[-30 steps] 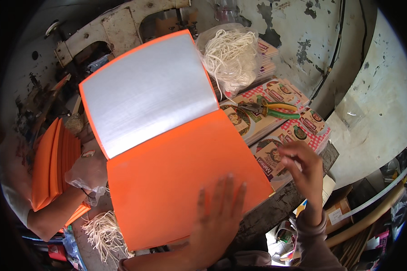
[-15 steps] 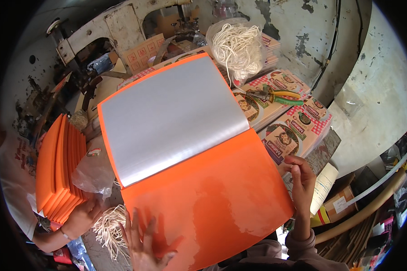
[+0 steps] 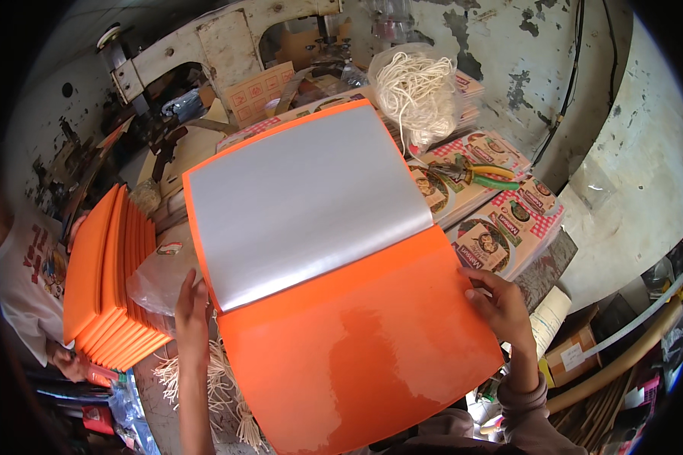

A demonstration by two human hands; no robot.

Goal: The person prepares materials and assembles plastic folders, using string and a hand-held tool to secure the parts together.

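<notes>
An orange folder lies spread out before me, its cover [image 3: 357, 341] nearest me and its stack of clear, greyish sleeves [image 3: 311, 205] on the far half. Beside its left edge, close to the spine, my left hand [image 3: 193, 307] is raised with the fingers stretched upward and nothing visible in it. My right hand [image 3: 501, 307] is at the cover's right edge, its thumb and forefinger bent but apart, the tips touching or very near that edge. White cords [image 3: 220, 379] lie under and beside the folder at the left, partly hidden by my left forearm.
A stack of orange folders [image 3: 114, 288] stands at left, near another person's hand [image 3: 70, 362]. Behind are a bag of white cord [image 3: 417, 91], pliers [image 3: 486, 176] on printed cardboard stacks [image 3: 508, 227], and a large metal machine [image 3: 197, 49]. A pale roll [image 3: 550, 318] sits at right.
My left hand has lifted off the cover to the folder's left edge. My right hand's pinch has loosened and shifted toward the cover's edge. The other person's hand has withdrawn from the cords.
</notes>
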